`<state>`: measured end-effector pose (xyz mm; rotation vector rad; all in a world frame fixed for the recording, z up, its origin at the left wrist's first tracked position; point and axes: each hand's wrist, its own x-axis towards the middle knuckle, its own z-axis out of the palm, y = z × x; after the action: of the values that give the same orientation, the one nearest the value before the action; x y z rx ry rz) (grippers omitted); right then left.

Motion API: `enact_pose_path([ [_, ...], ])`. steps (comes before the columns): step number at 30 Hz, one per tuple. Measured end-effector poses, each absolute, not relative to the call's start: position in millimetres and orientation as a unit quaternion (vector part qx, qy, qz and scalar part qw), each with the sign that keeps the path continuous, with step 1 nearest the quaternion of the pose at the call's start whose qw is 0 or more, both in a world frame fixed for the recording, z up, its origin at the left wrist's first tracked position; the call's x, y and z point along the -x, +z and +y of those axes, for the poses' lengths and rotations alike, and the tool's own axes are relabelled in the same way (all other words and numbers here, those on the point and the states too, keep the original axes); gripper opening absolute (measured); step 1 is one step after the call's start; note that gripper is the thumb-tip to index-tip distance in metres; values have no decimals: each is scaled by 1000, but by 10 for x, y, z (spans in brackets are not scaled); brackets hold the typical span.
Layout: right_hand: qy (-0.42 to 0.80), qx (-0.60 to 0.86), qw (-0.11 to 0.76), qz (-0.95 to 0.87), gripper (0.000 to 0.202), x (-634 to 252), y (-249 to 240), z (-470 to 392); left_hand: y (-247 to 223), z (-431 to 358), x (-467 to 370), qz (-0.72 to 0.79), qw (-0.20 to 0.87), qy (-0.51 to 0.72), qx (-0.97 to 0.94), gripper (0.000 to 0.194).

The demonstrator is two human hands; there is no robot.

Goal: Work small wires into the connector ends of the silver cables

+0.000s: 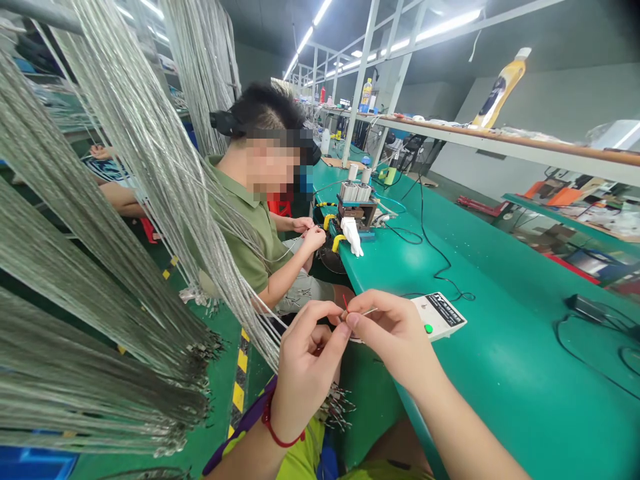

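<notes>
My left hand [313,357] and my right hand [387,330] meet in front of me, thumbs and forefingers pinched together. Between the fingertips is the end of a cable, with a short red wire [345,302] pointing up and a pale wire [370,311] sticking out over the right forefinger. The finer detail at the fingertips is too small to make out. A bundle of silvery braided cables [215,253] slopes down from the upper left to behind my left hand. Stripped cable ends [337,407] show below my hands.
A co-worker in a green shirt [245,227] sits ahead, holding a cable. On the green bench [500,373] are a white control box [443,317], a small press [356,200] with a white glove [351,237], and black cords. More cable bundles [100,333] hang left; a shelf [450,133] runs above.
</notes>
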<state>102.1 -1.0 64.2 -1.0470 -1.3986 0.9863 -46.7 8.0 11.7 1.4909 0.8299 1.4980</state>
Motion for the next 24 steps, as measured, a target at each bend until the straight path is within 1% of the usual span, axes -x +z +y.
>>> enact_pose_path([
  [2, 461, 410, 538, -575, 8, -1037, 654, 6, 134, 94, 458, 321, 447, 602, -578, 13],
  [8, 580, 336, 509, -540, 23, -1088, 672, 69, 173, 111, 483, 289, 526, 599, -530, 21],
  [12, 592, 342, 507, -525, 29, -1093, 615, 157, 142, 104, 497, 284, 554, 575, -530, 22],
  [15, 608, 321, 514, -513, 31, -1092, 563, 221, 131, 93, 484, 280, 569, 564, -529, 22],
  [19, 618, 294, 530, -501, 25, -1094, 480, 265, 154, 71, 469, 287, 563, 551, -545, 24],
  [24, 574, 324, 595, -460, 17, -1088, 398, 261, 186, 76, 478, 311, 511, 533, -599, 25],
])
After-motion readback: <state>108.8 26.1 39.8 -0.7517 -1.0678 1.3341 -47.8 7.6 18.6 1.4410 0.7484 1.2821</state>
